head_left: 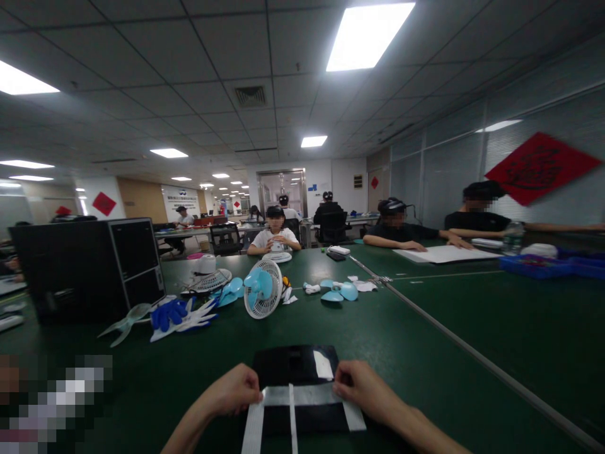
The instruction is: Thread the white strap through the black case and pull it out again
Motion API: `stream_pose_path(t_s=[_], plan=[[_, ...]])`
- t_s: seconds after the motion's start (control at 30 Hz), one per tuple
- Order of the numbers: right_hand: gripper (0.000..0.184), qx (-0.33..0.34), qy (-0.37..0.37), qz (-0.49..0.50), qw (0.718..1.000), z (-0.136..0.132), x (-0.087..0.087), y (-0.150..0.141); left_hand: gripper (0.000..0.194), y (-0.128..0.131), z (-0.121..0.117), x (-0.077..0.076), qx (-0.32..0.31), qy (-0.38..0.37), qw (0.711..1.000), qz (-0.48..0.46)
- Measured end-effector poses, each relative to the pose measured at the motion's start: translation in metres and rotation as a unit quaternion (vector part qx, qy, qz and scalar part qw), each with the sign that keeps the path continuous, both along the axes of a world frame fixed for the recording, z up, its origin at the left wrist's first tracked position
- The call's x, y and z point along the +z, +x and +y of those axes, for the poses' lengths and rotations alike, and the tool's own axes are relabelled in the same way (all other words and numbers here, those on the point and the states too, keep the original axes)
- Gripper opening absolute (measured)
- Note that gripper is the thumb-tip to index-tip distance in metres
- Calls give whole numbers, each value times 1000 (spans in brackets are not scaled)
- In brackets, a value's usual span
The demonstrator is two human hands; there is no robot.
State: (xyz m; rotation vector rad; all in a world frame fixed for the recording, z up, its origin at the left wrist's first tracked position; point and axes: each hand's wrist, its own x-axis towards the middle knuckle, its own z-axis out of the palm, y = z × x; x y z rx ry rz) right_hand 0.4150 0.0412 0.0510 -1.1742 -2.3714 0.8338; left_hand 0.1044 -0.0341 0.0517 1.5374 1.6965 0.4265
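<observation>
In front of me on the green table [425, 378] lies a flat black piece [307, 419] with pale strips on it. My left hand [239, 388] pinches the left end of a greyish, shiny tape-like strip [312, 395]. The other end of that strip is between the closed fingers of my right hand [359, 383]. It runs crosswise, level between both hands. Pale lengthwise strips [253, 429] lie at the left, middle and right of the black piece. A small white patch [323, 365] is on its far part, near my right hand.
Beyond my hands stand a small fan [263, 289], loose blue fan blades [333, 295] and blue-white gloves [182, 316]. A black computer case [85, 271] is at left. Blue trays [534, 266] sit at far right. A metal seam [454, 334] crosses the table. People sit around it.
</observation>
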Motion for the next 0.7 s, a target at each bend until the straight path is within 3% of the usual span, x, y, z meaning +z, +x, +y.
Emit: stream_pose_path(t_s=[0.27,0.5,0.6,0.7], plan=[[15,-3,21,-17,1000,-2,0,0,24,8,-6,7,19,5,999,26],[15,-19,44,-52,997,-5,5,-1,16,13,-10,12,27,28,994,106],[15,-28,47,-60,997,-4,3,-1,18,16,-13,11,-9,89,988,127],[15,-33,51,-59,996,-3,0,-2,28,23,-15,10,-97,174,973,121]])
